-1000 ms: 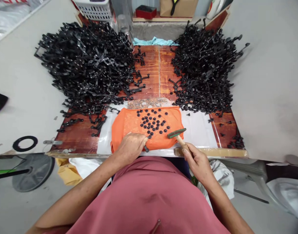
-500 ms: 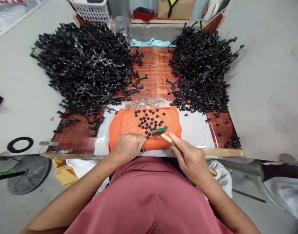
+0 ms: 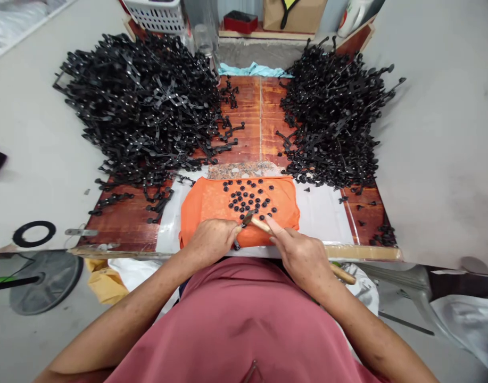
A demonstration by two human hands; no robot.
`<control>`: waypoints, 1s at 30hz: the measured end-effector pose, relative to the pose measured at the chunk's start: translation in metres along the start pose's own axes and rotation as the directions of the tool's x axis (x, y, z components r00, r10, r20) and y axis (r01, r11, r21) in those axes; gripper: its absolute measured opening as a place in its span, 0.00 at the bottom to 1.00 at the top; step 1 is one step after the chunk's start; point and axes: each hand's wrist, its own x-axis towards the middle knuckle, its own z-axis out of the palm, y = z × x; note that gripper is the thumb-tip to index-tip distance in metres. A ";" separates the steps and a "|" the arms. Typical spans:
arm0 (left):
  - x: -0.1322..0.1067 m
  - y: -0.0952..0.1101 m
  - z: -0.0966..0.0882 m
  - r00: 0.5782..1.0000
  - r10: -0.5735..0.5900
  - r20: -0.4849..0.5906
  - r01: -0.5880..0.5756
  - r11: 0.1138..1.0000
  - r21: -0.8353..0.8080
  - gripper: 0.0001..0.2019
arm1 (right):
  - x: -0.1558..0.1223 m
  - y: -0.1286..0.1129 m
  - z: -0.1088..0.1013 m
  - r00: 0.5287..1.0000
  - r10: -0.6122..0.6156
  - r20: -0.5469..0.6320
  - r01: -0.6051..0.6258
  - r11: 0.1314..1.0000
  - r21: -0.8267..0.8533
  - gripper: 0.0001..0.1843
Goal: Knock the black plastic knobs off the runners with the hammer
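My right hand (image 3: 302, 255) is closed round the wooden handle of a hammer (image 3: 262, 224), whose end sticks out behind my wrist. The hammer's head is low over the orange cloth (image 3: 199, 202), right by my left fingertips; whether it touches anything I cannot tell. My left hand (image 3: 212, 240) pinches a small black plastic part (image 3: 237, 245), mostly hidden by the fingers, at the cloth's near edge. Several small round black caps (image 3: 244, 201) lie scattered on the cloth, just beyond both hands.
A tall heap of black jointed plastic parts (image 3: 148, 106) stands at the left, another heap (image 3: 331, 117) at the right. White sheeting (image 3: 319, 213) lies under the cloth on the reddish wooden board (image 3: 247, 122). A black ring (image 3: 34, 234) lies far left.
The hammer head has swung down and left towards my left fingertips, and my right hand has shifted slightly left with it. My left hand keeps its pinch by the cloth's near edge.
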 end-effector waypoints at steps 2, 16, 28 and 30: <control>-0.001 0.000 0.001 1.000 -0.001 0.004 0.001 1.000 -0.011 0.22 | 0.001 0.000 0.000 0.999 0.011 -0.032 -0.011 1.000 0.018 0.28; -0.005 -0.003 0.013 1.000 -0.007 -0.024 0.007 1.000 0.011 0.19 | 0.003 -0.005 0.006 0.999 -0.010 0.054 0.012 0.999 -0.040 0.27; -0.006 -0.013 -0.004 0.972 -0.141 -0.188 -0.042 0.683 -0.729 0.19 | 0.020 -0.007 -0.011 0.989 0.142 -0.050 -0.058 0.669 0.741 0.10; -0.005 -0.008 -0.007 0.977 -0.107 -0.185 -0.062 0.688 -0.723 0.17 | 0.029 -0.014 -0.010 0.990 0.138 -0.038 -0.055 0.611 0.790 0.10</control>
